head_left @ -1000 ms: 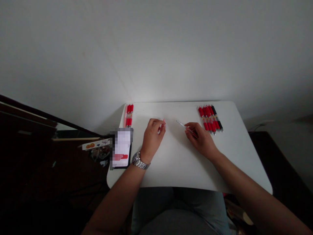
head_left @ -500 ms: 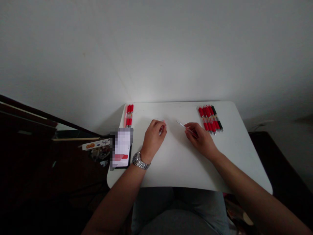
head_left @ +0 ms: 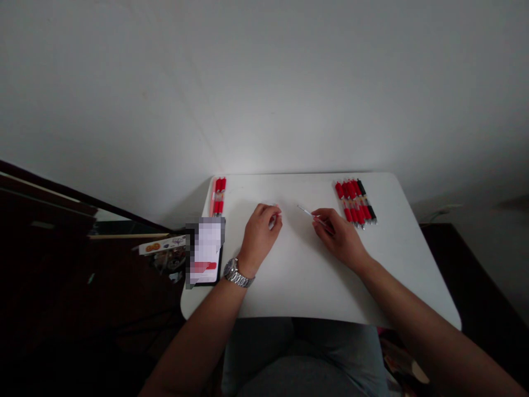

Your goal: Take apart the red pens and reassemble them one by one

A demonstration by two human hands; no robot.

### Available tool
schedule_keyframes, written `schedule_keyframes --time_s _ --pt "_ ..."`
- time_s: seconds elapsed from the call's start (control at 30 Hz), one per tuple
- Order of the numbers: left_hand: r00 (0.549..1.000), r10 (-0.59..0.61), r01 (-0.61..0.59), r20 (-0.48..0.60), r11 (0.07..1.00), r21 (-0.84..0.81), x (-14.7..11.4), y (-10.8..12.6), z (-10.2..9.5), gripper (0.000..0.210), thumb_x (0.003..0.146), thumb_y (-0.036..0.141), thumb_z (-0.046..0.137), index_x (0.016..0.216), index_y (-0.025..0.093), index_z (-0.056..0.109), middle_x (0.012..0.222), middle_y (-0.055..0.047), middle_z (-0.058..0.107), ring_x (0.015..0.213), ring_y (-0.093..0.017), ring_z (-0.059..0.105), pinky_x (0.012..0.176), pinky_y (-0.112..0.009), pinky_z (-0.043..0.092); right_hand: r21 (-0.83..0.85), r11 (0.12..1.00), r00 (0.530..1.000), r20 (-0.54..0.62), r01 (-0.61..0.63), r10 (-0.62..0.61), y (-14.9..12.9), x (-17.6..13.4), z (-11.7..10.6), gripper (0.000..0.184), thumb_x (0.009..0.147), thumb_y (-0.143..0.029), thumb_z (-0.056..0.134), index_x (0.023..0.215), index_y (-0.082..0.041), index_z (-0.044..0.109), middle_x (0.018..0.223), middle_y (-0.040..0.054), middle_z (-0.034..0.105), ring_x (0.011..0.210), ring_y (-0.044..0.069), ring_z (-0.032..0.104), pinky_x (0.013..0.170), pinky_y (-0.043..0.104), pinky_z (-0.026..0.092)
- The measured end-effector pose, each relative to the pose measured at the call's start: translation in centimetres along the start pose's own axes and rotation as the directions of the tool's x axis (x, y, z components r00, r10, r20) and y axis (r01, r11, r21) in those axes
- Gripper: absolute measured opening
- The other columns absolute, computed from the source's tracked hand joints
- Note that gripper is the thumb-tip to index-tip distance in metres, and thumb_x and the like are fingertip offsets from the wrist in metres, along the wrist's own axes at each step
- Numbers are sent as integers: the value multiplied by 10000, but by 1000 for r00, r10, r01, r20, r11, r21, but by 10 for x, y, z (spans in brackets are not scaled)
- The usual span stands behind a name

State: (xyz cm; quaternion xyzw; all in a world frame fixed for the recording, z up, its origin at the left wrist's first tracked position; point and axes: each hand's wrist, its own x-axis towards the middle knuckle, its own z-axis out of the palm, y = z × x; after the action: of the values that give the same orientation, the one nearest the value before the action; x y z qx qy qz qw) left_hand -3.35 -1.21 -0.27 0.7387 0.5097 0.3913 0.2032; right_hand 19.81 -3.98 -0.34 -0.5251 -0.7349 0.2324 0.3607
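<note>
My right hand [head_left: 335, 234] is closed in a pinch on a slim, pale rod that looks like a pen refill [head_left: 305, 209]; its free end points left and up, above the white table. To the left, my left hand [head_left: 263, 227] has thumb and forefinger pinched together. A pale bit shows at those fingertips, too small and hidden to name. A gap separates the two hands. Just beyond my right hand lies a row of several red pens [head_left: 349, 201] with a black pen [head_left: 367, 199] at its right end.
At the table's [head_left: 306, 286] far left lie two red pens [head_left: 219, 196] beside a pale pink strip [head_left: 212, 197]. A phone [head_left: 206, 248], its screen partly blurred, rests nearer on the left edge. The wall [head_left: 264, 88] rises behind the table. A dark surface [head_left: 458, 259] stands to the right.
Both hands keep nearly the same place and grip. The slim rod has turned slightly in my right fingers, and less pink shows at my left fingertips.
</note>
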Motion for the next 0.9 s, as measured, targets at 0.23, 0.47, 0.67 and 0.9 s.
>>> schedule_keyframes --time_s 0.23,0.47,0.67,0.9 --pt "1000 -14 14 -6 1000 11 0 1 -1 192 934 104 596 1089 202 653 1013 -46 622 874 -147 634 817 -298 550 -5 1000 1000 1 12 -12 1 -1 0 240 1006 -358 524 1205 -227 551 920 57 693 707 161 648 636 265 505" --pt "1000 -9 9 -28 1000 -18 0 4 -3 185 934 108 599 1084 204 650 1015 -48 626 880 -145 634 803 -294 554 -5 1000 1000 2 5 -5 0 -1 0 231 1003 -350 526 1194 -222 550 919 55 696 697 155 645 619 254 496" --pt "997 19 -24 -70 997 -74 0 8 -6 130 967 178 587 1080 203 646 973 -46 636 839 -144 613 818 -313 542 -8 1000 1000 7 23 -22 -1 -1 0 207 1007 -354 526 1167 -225 554 907 53 691 689 153 633 619 259 502" --pt "1000 -22 10 -20 893 -450 -2 10 -1 194 981 308 606 1141 200 627 1028 -69 665 942 -150 658 871 -292 560 20 997 996 57 72 -74 -2 -2 -1 184 1009 -361 518 1130 -232 571 928 62 707 710 169 649 623 273 523"
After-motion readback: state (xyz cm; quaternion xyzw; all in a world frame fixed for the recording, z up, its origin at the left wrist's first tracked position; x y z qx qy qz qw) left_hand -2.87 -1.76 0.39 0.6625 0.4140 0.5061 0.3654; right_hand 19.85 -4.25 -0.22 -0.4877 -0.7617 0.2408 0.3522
